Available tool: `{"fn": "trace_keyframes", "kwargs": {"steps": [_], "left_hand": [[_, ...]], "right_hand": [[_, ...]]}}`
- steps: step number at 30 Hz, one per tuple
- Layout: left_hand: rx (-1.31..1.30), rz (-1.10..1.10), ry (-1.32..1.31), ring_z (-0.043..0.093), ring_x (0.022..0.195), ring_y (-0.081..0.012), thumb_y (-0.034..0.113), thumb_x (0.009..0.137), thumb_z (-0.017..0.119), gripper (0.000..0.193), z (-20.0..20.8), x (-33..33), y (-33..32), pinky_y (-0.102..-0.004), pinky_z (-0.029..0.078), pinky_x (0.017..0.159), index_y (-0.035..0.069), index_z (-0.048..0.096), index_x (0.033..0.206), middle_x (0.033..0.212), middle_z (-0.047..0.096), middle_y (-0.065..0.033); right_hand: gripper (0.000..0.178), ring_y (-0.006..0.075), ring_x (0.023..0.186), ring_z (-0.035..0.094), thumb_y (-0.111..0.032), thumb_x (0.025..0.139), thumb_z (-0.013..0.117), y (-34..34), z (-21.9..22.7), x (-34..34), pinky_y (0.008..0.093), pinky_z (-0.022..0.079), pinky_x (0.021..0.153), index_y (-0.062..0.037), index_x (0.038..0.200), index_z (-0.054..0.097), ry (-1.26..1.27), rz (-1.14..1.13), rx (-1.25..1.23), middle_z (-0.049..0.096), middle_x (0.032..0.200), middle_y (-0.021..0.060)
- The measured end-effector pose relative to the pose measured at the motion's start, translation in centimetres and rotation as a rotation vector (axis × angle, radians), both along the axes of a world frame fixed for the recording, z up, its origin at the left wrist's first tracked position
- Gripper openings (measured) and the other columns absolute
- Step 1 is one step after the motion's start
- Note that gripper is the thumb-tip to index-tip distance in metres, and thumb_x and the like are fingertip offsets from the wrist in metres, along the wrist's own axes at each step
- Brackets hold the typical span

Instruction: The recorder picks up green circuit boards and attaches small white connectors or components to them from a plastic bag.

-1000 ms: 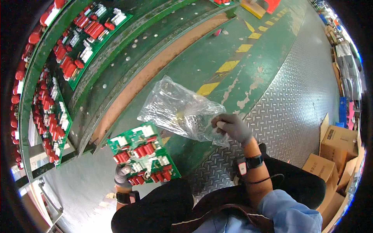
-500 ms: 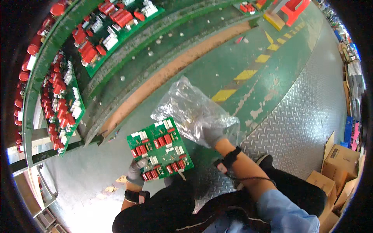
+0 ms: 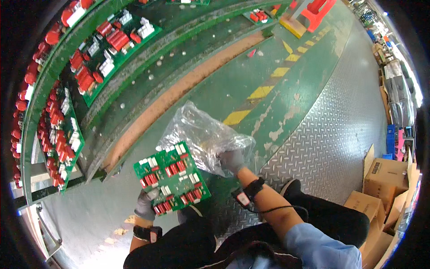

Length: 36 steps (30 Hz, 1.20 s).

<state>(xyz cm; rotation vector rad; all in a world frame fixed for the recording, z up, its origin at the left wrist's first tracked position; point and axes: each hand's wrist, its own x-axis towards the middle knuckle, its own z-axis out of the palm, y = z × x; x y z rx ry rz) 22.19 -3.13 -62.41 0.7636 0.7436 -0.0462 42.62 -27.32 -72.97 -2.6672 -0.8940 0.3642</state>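
My gloved left hand (image 3: 145, 205) grips a green circuit board (image 3: 179, 179) by its lower left edge, the thumb lying on top. Red and white parts stand in rows on the board's upper face. My gloved right hand (image 3: 232, 161) is closed on a clear plastic bag (image 3: 192, 127), with the film bunched around the fingers. The bag spreads out beyond the board's far right edge, and its near side looks close to or just behind that edge; I cannot tell whether they touch.
A green metal rack (image 3: 130, 101) curves along the left and far side. Populated boards (image 3: 112, 47) lie on it, and another board (image 3: 60, 136) leans at its near end. Cardboard boxes (image 3: 385, 179) stand at the right, beside diamond-plate flooring (image 3: 313, 134). A red plastic stool (image 3: 319, 13) is far off.
The whole view has shifted, so hands, board and bag all appear further left. The board stays in my left hand and the bag in my right.
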Motion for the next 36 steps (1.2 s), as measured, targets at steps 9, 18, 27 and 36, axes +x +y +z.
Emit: {"fn": "trace_keyframes", "kwargs": {"steps": [9,18,27,36], "left_hand": [[-0.093,-0.065,-0.089,0.059,0.103,-0.0251,0.022,0.072,0.07,0.063,0.3,1.9,0.2,-0.0413,0.051,0.086,0.005,0.045,0.127,0.118,0.058,-0.0098],[0.003,-0.161,-0.036,0.059,0.1,-0.0212,0.024,0.073,0.069,0.061,0.8,3.0,0.5,-0.0357,0.049,0.086,0.001,0.045,0.125,0.113,0.058,-0.0101],[0.063,-0.198,-0.131,0.056,0.105,-0.019,0.012,0.078,0.063,0.049,2.4,5.5,-0.5,-0.0342,0.044,0.092,0.001,0.048,0.123,0.117,0.057,-0.0087],[0.153,-0.209,-0.235,0.055,0.105,-0.0173,0.008,0.082,0.058,0.043,5.2,6.6,-1.6,-0.0327,0.043,0.092,-0.001,0.049,0.122,0.115,0.058,-0.0084]], "right_hand": [[0.028,0.0197,0.083,0.055,-0.015,0.086,0.054,-2.8,1.3,-1.1,0.0303,0.045,0.064,-0.0036,0.111,0.052,1.623,-0.751,1.433,0.058,0.098,0.0095],[0.032,0.0137,0.08,0.046,-0.024,0.081,0.062,-2.8,5.5,-1.5,0.0249,0.04,0.064,-0.0055,0.105,0.052,1.81,-0.718,1.522,0.051,0.092,0.0049],[0.033,0.0108,0.073,0.044,-0.012,0.079,0.068,-4.1,10.4,-2.1,0.0196,0.038,0.056,-0.0032,0.106,0.052,1.598,-0.717,1.386,0.049,0.087,0.0017],[0.036,0.0112,0.059,0.044,-0.037,0.086,0.06,1.5,16.9,-1.1,0.0219,0.034,0.047,-0.0023,0.091,0.053,1.62,-0.441,1.247,0.049,0.073,0.0043]]}}
